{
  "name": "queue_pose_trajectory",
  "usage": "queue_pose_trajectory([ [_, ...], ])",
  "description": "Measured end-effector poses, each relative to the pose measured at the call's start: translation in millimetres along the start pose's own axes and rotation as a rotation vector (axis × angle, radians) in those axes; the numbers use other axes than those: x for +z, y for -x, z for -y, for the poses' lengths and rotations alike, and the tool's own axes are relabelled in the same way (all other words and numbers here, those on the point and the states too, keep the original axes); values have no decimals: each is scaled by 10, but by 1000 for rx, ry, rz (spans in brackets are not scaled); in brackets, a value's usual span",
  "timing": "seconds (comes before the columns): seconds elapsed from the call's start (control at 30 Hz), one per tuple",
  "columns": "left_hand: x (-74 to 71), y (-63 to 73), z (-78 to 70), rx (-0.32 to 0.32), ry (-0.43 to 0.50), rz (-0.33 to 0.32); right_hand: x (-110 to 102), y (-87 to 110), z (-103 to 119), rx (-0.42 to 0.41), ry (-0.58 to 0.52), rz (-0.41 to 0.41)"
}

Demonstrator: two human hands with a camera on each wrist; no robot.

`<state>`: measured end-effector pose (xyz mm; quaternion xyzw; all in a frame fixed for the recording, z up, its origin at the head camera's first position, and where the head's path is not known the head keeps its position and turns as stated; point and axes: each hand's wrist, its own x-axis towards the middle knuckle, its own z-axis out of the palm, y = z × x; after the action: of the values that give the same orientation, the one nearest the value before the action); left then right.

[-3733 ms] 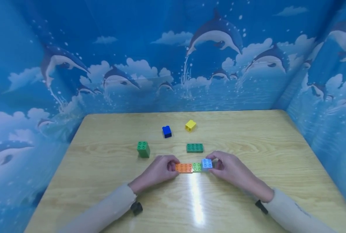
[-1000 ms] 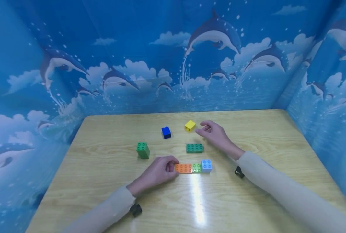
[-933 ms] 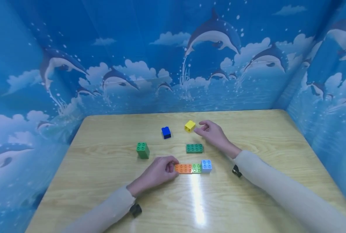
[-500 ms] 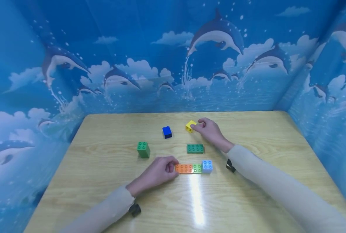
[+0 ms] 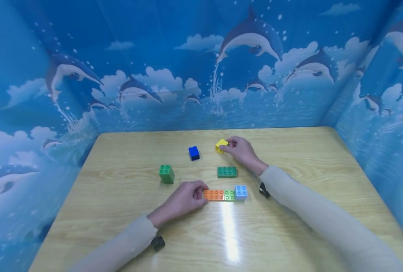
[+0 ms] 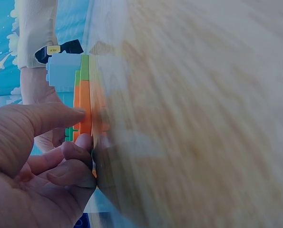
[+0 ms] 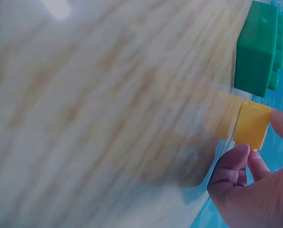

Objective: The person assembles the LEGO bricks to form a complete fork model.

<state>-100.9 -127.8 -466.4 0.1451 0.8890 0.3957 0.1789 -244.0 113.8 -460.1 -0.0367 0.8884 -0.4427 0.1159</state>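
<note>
On my feed, the yellow block (image 5: 221, 142) is toward the far edge of the surface (image 5: 289, 162), a little right of the middle. I have the right hand (image 5: 241, 150) on it, and its grip is pinching the block between thumb and finger from the right-hand side. My right wrist view shows fingertips touching two sides of the block; whether its underside is touching the surface, I can't tell.

Nearer to me, the left hand (image 5: 186, 198) has its grip pinching the left end of the orange block (image 5: 215, 195). The left wrist view shows me the thumb tip against the orange, with the other fingers bent in close to the surface. That block lies flat, studs up, end to end with a light green block (image 5: 229, 195). On the right part of the light green one sits a light blue block (image 5: 240, 193), so that end of the row is taller.

Between the yellow block and this row I see a dark green block (image 5: 226, 172) lying flat, apart from both. A dark blue block (image 5: 194, 153) rests to the left of the yellow one, well short of touching it. Farther left a tall green block (image 5: 167, 175) stands upright, near the left hand but apart from it.

Both arms wear pale sleeves (image 5: 310, 207) with black bands (image 5: 158, 243) at the cuffs. Behind and beside the surface, I see blue cloth (image 5: 174, 34) printed with dolphins and clouds.
</note>
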Motion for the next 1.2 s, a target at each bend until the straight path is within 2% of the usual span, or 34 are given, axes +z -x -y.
queue_pose_trajectory([
  [0.23,6,-2,2,9,-1,-11,36,28,27,-84,-24,-5],
  [0.37,10,-8,-10,10,4,-12,48,49,52,-104,-69,5],
  [0.53,14,-17,-24,10,8,-15,47,74,72,-81,-122,16],
  [0.87,24,-12,-22,1,19,-16,23,133,26,-23,-119,52],
  [1.2,22,-16,-47,-10,17,-14,-64,178,-10,-15,-226,88],
])
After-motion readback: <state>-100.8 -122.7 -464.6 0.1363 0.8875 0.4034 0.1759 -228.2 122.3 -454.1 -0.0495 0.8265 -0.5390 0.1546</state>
